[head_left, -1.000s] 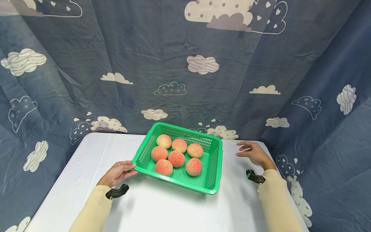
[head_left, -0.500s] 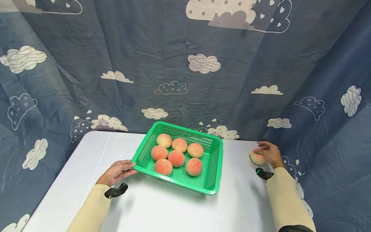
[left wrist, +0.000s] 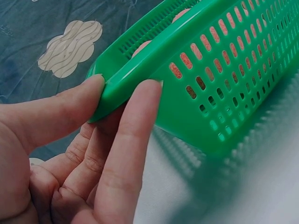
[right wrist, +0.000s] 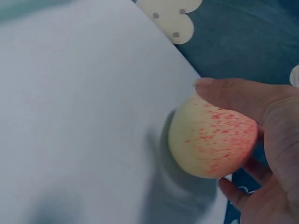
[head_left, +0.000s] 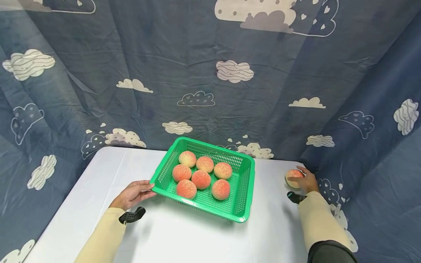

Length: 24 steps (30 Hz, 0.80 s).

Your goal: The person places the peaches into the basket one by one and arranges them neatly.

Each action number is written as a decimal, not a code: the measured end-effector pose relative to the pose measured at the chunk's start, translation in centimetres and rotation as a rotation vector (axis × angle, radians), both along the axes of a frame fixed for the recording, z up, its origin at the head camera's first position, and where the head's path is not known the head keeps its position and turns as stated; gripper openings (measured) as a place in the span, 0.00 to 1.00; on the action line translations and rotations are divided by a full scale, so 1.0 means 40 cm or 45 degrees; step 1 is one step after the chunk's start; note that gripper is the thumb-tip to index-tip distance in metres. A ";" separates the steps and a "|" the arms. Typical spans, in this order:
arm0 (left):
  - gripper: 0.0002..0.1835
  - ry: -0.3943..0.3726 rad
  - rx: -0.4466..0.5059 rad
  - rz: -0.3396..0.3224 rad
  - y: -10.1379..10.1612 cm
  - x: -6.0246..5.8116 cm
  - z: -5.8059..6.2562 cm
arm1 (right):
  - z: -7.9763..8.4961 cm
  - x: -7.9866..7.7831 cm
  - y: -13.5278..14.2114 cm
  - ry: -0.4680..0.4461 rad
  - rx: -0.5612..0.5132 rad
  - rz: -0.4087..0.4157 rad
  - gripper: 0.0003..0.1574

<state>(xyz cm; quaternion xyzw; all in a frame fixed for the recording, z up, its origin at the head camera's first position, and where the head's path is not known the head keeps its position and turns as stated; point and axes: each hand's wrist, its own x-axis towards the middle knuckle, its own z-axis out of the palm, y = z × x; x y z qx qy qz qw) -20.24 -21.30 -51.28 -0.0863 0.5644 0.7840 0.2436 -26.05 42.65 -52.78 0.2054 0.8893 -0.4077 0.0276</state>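
My left hand [head_left: 134, 194] pinches the near left corner of a green plastic basket [head_left: 248, 190]. In the left wrist view the thumb lies on the rim [left wrist: 140, 70] and fingers are beneath it. Several red-and-yellow peaches [head_left: 201, 179] rest inside, grouped mostly toward the left. Over at the table's far right, my right hand [head_left: 308, 181] holds another peach [head_left: 293, 178]. The right wrist view shows the thumb on one side of that peach [right wrist: 210, 140] and fingertips on the opposite side; the remaining fingers are partly hidden behind it.
A white cloth-covered table [head_left: 197, 241] bears the basket. Dark blue curtains with cloud prints [head_left: 197, 73] hang behind and at both sides, close to the table's edges. The peach in the right hand is near the far right corner.
My right hand has moved right, from beside the basket to the lone peach, and its fingers have closed round it. The left hand and basket have stayed in place.
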 end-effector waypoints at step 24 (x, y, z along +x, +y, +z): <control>0.04 -0.010 -0.012 0.009 0.004 -0.001 0.000 | -0.072 0.008 -0.048 0.151 0.103 -0.068 0.46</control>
